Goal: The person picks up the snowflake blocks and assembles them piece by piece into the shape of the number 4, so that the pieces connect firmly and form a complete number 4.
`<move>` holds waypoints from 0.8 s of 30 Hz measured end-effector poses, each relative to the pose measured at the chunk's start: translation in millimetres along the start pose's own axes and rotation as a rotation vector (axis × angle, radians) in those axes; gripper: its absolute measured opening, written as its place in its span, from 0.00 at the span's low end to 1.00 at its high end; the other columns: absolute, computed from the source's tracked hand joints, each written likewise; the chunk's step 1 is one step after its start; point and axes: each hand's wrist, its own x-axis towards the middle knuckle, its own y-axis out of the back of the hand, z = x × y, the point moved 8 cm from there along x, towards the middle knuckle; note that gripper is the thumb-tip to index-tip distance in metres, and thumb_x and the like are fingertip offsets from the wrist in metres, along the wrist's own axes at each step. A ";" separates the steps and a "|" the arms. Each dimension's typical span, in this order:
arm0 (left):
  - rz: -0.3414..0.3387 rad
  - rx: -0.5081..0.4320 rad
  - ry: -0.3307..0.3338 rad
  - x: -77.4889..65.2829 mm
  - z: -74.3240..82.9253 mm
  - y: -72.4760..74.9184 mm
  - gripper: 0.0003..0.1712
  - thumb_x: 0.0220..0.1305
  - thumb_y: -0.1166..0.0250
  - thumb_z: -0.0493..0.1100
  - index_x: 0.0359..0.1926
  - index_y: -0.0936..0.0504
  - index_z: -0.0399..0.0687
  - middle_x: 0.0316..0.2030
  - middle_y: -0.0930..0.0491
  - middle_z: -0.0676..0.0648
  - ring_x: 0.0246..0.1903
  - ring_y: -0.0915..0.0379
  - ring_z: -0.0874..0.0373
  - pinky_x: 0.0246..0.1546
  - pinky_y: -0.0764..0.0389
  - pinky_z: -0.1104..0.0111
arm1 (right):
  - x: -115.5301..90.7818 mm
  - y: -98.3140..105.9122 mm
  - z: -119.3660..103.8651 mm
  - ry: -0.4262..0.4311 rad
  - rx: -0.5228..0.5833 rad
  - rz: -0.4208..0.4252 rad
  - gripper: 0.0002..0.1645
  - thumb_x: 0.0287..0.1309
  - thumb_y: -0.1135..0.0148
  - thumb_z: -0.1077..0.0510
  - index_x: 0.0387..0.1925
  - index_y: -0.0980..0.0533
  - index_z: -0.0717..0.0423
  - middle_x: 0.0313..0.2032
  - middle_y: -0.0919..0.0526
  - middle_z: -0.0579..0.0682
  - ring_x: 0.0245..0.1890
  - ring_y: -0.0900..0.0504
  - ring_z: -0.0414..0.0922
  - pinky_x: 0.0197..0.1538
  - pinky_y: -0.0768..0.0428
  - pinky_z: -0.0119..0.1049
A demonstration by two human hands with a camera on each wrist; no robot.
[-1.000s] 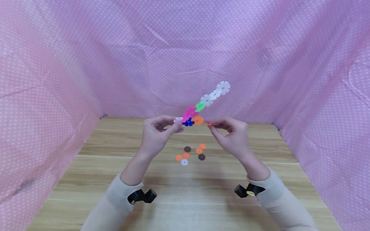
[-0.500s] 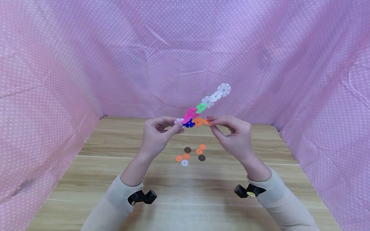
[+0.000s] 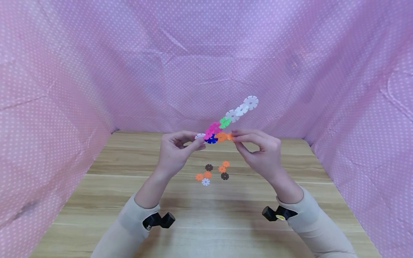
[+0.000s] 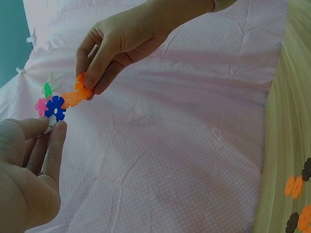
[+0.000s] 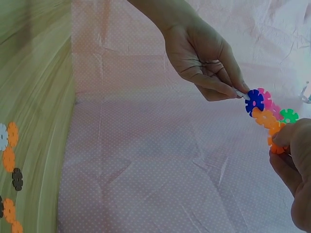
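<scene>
Held up above the table is a chain of notched plastic snowflake discs. My left hand [image 3: 174, 152] pinches a white disc [image 3: 199, 136] at its near end, beside a blue disc [image 3: 212, 139]. Pink discs [image 3: 213, 128], a green disc [image 3: 225, 122] and several white discs [image 3: 251, 103] slant up and away to the right. From the blue disc an orange disc [image 3: 221, 137] sticks out to the right. My right hand [image 3: 262, 152] pinches another orange disc [image 4: 83, 85] against it. The two orange discs touch; how deep their slots engage is hidden by the fingers.
On the wooden table [image 3: 122, 179] below the hands lie loose discs: brown ones [image 3: 224, 176], several orange ones [image 3: 207, 174] and a white one [image 3: 205, 182]. Pink dotted cloth [image 3: 206, 71] walls in the table at the back and both sides.
My right hand has turned its orange disc from edge-on and brought it against the chain's orange disc. The chain has dipped slightly; the left hand keeps its pinch.
</scene>
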 end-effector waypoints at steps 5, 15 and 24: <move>-0.002 0.003 -0.003 -0.4 -2.0 0.5 0.08 0.64 0.31 0.22 0.42 0.17 0.15 0.33 0.08 0.57 0.32 0.09 0.62 0.41 0.04 0.60 | 0.7 0.8 -3.5 0.012 -0.010 0.011 0.11 0.50 0.25 0.75 0.33 0.10 0.60 0.37 0.07 0.57 0.40 0.06 0.53 0.57 0.11 0.25; -0.012 -0.022 0.033 -0.3 -4.2 -2.6 0.09 0.63 0.31 0.22 0.42 0.18 0.13 0.33 0.09 0.56 0.33 0.10 0.62 0.43 0.04 0.58 | 0.5 -0.4 -6.1 0.041 -0.013 -0.002 0.11 0.50 0.25 0.74 0.34 0.10 0.59 0.36 0.07 0.57 0.39 0.06 0.53 0.57 0.11 0.25; -0.014 -0.007 0.034 -0.9 -3.5 -1.5 0.08 0.63 0.31 0.22 0.42 0.17 0.15 0.33 0.08 0.57 0.33 0.10 0.63 0.42 0.04 0.58 | 1.0 -0.2 -8.9 0.056 0.015 0.017 0.12 0.48 0.23 0.75 0.33 0.09 0.59 0.36 0.06 0.58 0.39 0.06 0.51 0.55 0.10 0.25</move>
